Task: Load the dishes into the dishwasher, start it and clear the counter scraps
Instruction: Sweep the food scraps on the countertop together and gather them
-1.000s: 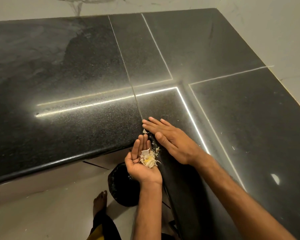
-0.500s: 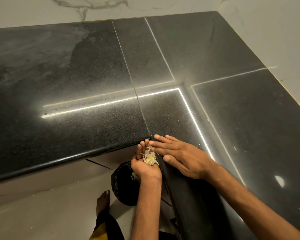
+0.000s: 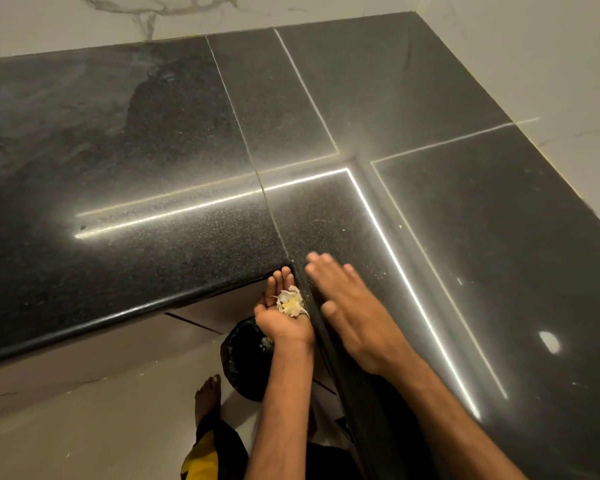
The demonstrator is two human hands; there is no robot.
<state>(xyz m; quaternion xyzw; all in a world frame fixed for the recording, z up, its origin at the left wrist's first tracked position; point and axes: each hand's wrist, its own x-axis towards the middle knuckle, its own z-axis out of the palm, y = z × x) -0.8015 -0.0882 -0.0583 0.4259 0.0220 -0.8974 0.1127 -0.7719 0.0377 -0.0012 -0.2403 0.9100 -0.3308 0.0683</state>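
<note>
Lower centre, I'd hold my palm-up left hand (image 3: 280,323), loosely cupping scraps (image 3: 290,302), tight against the desk (image 3: 153,202) edge and sweep slowly with my flat, straight-fingered right hand (image 3: 354,306).

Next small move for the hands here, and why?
Probably tip the left hand over the black bin below it: its cupped palm holds the scraps at the counter edge, and the right hand lies flat on the counter with no heap before it.

Right hand (image 3: 354,306): your fingertips look blurred.
Bin (image 3: 243,362): your left hand (image 3: 283,320) covers one side.
Counter (image 3: 146,161): cut off at left edge.
</note>
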